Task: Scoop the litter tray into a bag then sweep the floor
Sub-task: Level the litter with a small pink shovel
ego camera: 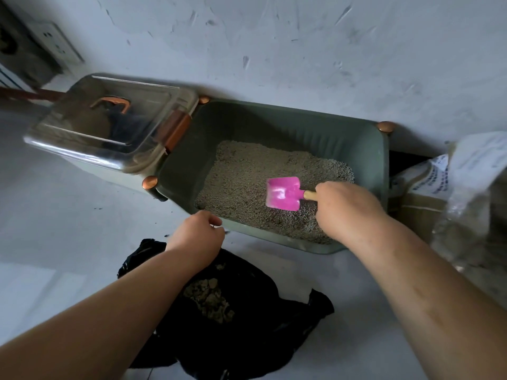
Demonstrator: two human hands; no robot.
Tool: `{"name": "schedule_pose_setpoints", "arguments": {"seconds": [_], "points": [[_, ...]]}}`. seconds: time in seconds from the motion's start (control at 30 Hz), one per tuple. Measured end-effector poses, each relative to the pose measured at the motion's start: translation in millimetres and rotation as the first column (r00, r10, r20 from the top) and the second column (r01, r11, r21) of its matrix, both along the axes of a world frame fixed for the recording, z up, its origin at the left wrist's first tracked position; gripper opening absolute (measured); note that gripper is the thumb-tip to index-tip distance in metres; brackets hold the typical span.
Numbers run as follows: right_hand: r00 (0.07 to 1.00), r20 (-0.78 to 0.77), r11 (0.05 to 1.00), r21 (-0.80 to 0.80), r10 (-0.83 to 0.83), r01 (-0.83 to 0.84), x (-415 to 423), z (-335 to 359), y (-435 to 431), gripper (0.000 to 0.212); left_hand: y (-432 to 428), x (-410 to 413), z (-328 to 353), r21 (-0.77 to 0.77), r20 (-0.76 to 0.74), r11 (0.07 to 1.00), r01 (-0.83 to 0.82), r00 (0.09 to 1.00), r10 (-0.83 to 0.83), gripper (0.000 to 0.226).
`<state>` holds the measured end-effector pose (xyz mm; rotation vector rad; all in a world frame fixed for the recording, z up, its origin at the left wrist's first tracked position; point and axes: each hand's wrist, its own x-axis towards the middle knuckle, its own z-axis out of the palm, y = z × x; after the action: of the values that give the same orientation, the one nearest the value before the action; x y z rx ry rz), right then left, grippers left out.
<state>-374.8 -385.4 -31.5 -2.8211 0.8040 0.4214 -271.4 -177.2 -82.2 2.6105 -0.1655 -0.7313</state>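
Note:
A dark green litter tray (274,124) stands on the floor against the wall, with grey litter (247,182) across its bottom. My right hand (345,209) grips the wooden handle of a pink scoop (284,192), whose blade lies over the litter and looks empty. A black bag (247,325) lies open on the floor in front of the tray, with clumps of litter (210,297) inside. My left hand (196,237) hovers above the bag's far edge near the tray's front rim, fingers curled; whether it holds the bag's edge is hidden.
A clear lid with a copper handle (109,127) sits tilted at the tray's left end. Printed sacks and a cardboard box (452,193) crowd the right side. Scattered litter grains (96,208) dot the pale floor at left. A wall socket (53,42) is at upper left.

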Motion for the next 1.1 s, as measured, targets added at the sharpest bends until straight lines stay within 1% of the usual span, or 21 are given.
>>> {"name": "schedule_pose_setpoints", "arguments": {"seconds": [0.1, 0.17, 0.23, 0.37, 0.53, 0.77, 0.87, 1.0, 1.1], "points": [[0.991, 0.131, 0.997, 0.072, 0.002, -0.011, 0, -9, 6, 0.01, 1, -1, 2, -0.004, 0.009, 1.0, -0.004, 1.0, 0.004, 0.012], [0.984, 0.179, 0.99, 0.139, -0.024, -0.001, 5, -19, 13, 0.006, 4, 0, 3, -0.009, 0.008, 1.0, -0.019, 1.0, 0.019, 0.012], [0.979, 0.202, 0.98, 0.198, -0.018, -0.022, 14, -31, 22, 0.012, 12, 3, 3, 0.005, 0.007, 0.999, -0.034, 0.999, 0.034, 0.013], [0.981, 0.191, 0.959, 0.265, 0.047, -0.097, 37, -56, 45, 0.021, 33, 11, 1, 0.012, -0.006, 0.995, -0.1, 0.995, 0.101, 0.017], [0.981, 0.171, 0.958, 0.253, 0.089, -0.131, 59, -81, 68, 0.033, 56, 12, -1, 0.027, -0.001, 0.988, -0.154, 0.988, 0.154, 0.013], [0.981, 0.155, 0.961, 0.235, 0.112, -0.147, 75, -95, 77, 0.035, 63, 11, -4, 0.03, -0.011, 0.981, -0.192, 0.981, 0.192, 0.016], [0.98, 0.156, 0.949, 0.272, 0.12, -0.159, 75, -98, 72, 0.036, 61, 14, -4, 0.031, -0.009, 0.981, -0.193, 0.981, 0.193, 0.02], [0.975, 0.174, 0.928, 0.322, 0.135, -0.186, 69, -101, 65, 0.04, 55, 15, -5, 0.028, 0.0, 0.984, -0.175, 0.985, 0.175, 0.018], [0.981, 0.155, 0.915, 0.367, 0.115, -0.165, 64, -102, 62, 0.039, 49, 15, -5, 0.024, -0.002, 0.987, -0.162, 0.987, 0.162, 0.018]]}}
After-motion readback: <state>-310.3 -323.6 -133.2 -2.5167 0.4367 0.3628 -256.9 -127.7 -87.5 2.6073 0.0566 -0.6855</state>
